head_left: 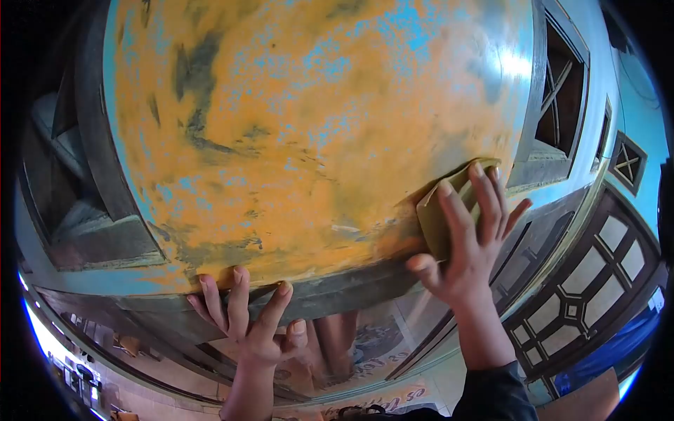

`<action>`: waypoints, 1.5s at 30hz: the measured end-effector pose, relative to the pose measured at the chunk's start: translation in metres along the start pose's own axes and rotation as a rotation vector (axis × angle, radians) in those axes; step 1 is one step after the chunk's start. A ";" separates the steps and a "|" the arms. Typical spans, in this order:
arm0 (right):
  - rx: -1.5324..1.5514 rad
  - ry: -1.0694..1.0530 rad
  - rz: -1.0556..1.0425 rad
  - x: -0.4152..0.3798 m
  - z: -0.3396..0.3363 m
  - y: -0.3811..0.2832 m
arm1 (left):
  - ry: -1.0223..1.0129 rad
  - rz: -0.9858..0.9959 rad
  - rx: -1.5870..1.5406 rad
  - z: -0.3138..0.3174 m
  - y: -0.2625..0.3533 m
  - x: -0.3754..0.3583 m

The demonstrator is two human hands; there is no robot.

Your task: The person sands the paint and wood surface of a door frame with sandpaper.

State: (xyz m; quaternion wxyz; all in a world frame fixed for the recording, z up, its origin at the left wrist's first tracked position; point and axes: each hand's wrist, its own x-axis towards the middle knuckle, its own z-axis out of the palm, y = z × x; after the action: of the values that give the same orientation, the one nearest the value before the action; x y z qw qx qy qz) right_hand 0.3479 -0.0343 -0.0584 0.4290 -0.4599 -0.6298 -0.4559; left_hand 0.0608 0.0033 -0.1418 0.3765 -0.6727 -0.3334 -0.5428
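My right hand presses a folded olive-brown sheet of sandpaper against the lower right of a painted wall panel. Its fingers lie over the sheet, with the thumb off to the left. The panel is patchy orange, with light blue and dark grey areas showing through. Lower down on the left, my left hand rests its spread fingertips on the panel's bottom edge and holds nothing that I can see. A dark grey ledge runs along that edge between the hands.
Dark-framed openings flank the panel: a left one and a right window with crossed bars. Further right stand a dark door with pale panes and a blue sheet. Furniture shows far below left.
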 end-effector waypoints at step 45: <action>-0.040 -0.036 -0.370 -0.018 0.010 -0.014 | 0.021 -0.048 -0.038 0.002 0.004 0.000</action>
State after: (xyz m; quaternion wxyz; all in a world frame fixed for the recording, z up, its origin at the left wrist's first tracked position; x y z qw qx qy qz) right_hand 0.3367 -0.0305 -0.0803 0.3174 -0.3526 -0.7020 -0.5312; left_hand 0.0649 0.0030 -0.1421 0.3539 -0.6658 -0.3349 -0.5651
